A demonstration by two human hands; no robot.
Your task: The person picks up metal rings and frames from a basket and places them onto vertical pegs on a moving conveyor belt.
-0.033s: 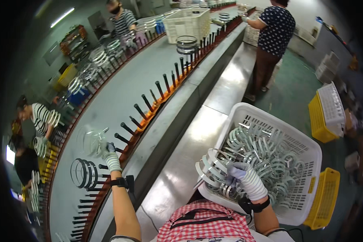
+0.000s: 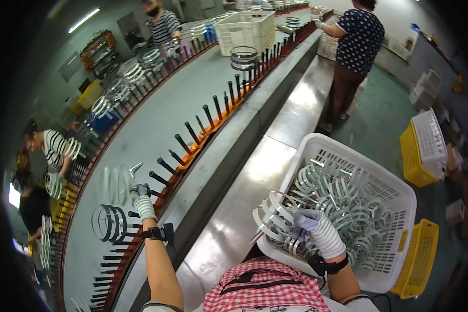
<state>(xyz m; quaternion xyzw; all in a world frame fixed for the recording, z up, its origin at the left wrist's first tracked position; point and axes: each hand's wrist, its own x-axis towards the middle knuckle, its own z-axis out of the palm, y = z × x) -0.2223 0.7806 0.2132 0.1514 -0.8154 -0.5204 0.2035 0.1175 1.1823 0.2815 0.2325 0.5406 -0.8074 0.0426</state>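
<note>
My left hand (image 2: 142, 203), in a striped glove, is closed on a pale ringed metal frame (image 2: 114, 184), blurred by motion, beside the dark pegs at the near edge of the line. My right hand (image 2: 319, 231), gloved too, is closed on another ringed metal frame (image 2: 273, 217) with several curved bands, held over the near left corner of a white basket (image 2: 406, 218). Many similar metal frames (image 2: 343, 197) lie heaped inside that basket. Just below my left hand, a dark ringed frame (image 2: 108, 223) sits by the pegs.
Upright dark pegs (image 2: 187, 132) line both edges of the curved grey line (image 2: 140, 135). A steel bench (image 2: 249, 182) runs between it and the basket. Yellow crates (image 2: 418, 260) stand at the right. One person (image 2: 356, 47) stands ahead; others work across the line.
The frame in my left hand has turned slightly and looks less smeared. My right hand stays in place with its frame. The whole view has shifted a little.
</note>
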